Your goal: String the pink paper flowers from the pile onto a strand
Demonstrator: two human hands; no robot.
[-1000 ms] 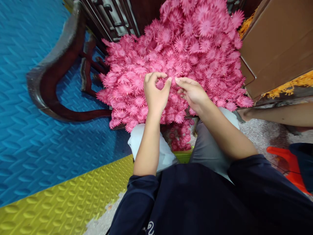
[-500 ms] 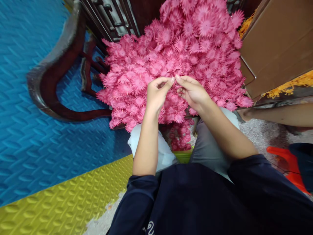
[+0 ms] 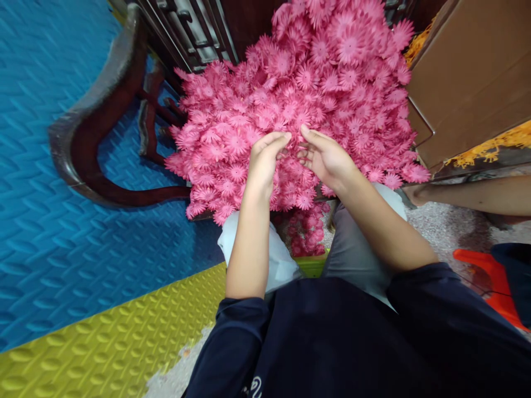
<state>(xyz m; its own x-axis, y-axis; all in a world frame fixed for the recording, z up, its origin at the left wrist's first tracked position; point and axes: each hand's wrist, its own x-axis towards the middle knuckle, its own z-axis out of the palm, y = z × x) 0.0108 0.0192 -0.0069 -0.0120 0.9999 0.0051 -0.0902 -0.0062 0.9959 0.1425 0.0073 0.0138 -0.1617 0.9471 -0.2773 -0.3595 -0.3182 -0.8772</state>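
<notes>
A broad heap of pink artificial flowers (image 3: 236, 145) with thin, fringed petals fills the view in front of me. Over its near middle I hold my left hand (image 3: 265, 157), its thumb lying against the index finger and the other fingers curled beneath. Anything in that pinch is too small to make out against the pink. Facing it, a small gap away, is my right hand (image 3: 326, 157). Its thumb points up and stands apart from the loosely bent fingers, with nothing visible between them.
To the left, a dark wooden armrest (image 3: 83, 143) curves over blue matting (image 3: 41, 232) with a yellow strip (image 3: 124, 320). A brown cardboard box (image 3: 468, 72) borders the heap on the right, with orange strands beside it. Another person's leg (image 3: 477, 193) and a red stool (image 3: 485, 271) are at the right.
My fingertips, together half a second ago, have drawn apart. My left hand's ring of thumb and index finger has closed up, and my right thumb has lifted from the fingers.
</notes>
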